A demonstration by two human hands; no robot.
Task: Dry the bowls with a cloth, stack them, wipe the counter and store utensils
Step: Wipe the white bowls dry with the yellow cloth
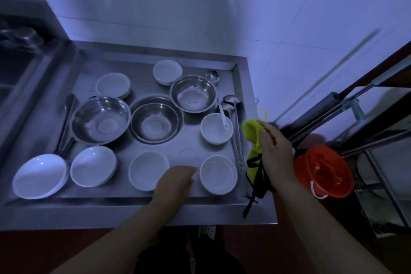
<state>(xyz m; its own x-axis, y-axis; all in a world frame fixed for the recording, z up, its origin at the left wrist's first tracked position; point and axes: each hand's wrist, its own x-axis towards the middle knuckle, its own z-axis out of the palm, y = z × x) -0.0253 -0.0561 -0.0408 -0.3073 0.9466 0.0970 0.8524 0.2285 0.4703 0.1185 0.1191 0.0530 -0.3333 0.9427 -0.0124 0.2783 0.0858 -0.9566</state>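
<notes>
Several white bowls stand on the steel counter (124, 200), among them one at the front middle (145, 169) and one at the front right (219, 173). Three steel bowls sit behind: left (101, 119), middle (155, 120), right (193, 93). My left hand (175, 179) hovers low between the two front white bowls, fingers loosely curled, holding nothing. My right hand (275, 151) grips a yellow cloth (252, 133) with black trim over the counter's right edge. A white spoon (223, 115) leans in a white bowl (216, 128). Ladles (235, 131) lie along the right side.
Tongs (66, 122) lie at the counter's left, beside a raised sink (22, 62). An orange bucket (322, 170) sits on the floor at the right, next to a metal rack (378, 144). A tiled wall (200, 6) stands behind.
</notes>
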